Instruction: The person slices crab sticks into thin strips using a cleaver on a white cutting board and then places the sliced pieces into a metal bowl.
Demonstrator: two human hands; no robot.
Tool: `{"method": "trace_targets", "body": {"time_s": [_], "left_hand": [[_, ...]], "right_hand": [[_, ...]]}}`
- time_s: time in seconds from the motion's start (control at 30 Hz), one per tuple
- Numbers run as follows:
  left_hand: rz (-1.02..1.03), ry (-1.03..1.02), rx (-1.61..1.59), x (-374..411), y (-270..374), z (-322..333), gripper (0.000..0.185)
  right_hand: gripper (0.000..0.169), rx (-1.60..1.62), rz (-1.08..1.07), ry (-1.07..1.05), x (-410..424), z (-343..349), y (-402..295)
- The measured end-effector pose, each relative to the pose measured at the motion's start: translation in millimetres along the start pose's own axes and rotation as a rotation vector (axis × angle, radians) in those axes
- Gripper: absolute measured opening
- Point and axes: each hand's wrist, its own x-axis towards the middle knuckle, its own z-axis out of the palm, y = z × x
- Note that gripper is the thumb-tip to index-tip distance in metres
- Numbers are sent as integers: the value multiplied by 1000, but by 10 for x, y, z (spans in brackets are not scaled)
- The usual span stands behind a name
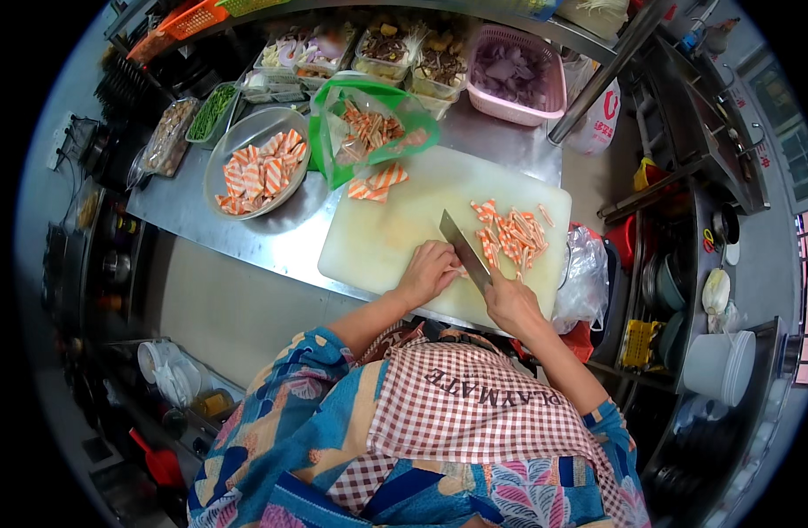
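My right hand [511, 305] is closed on the handle of a cleaver [465, 251], whose blade stands over the white cutting board [391, 244]. My left hand [428, 274] presses a small pale piece of food to the board, fingertips beside the blade. Right of the blade lies a pile of orange-and-white striped strips [513, 234]. A few uncut striped pieces [379, 183] rest at the board's back left. A green-rimmed plastic bag [325, 145] holds more cut strips, and a clear round bowl [217, 148] at the left holds larger striped pieces.
Tubs of sliced vegetables and mushrooms [384, 56] line the back of the steel table [265, 247]. A pink basket [556, 99] of purple onion pieces stands behind the board. A metal post [602, 72] rises at the back right. A clear plastic bag [581, 280] hangs beside the board's right edge.
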Motion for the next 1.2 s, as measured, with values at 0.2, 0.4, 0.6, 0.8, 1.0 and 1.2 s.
{"method": "trace_targets", "body": {"time_s": [0.2,0.4,0.6,0.8,1.0,1.2], "left_hand": [[-31,-42,-35,19,7,-11,19],[4,-25,-85,-19,-64,-35,15],[103,96,-118,-191,-347,242,9],[116,42,-102,-141,-374,348,16],[57,70,-117,-192,-245,224,18],[-9,47,-168,-143,-121,103,19]], "right_hand": [[27,50,32,137,251,389,0],[33,34,2,18,202,86,47],[34,93,-31,98,329,517,57],[42,38,-8,66,472,290,55],[30,55,-20,-11,87,82,-134],[26,11,-137,162,442,588,249]]}}
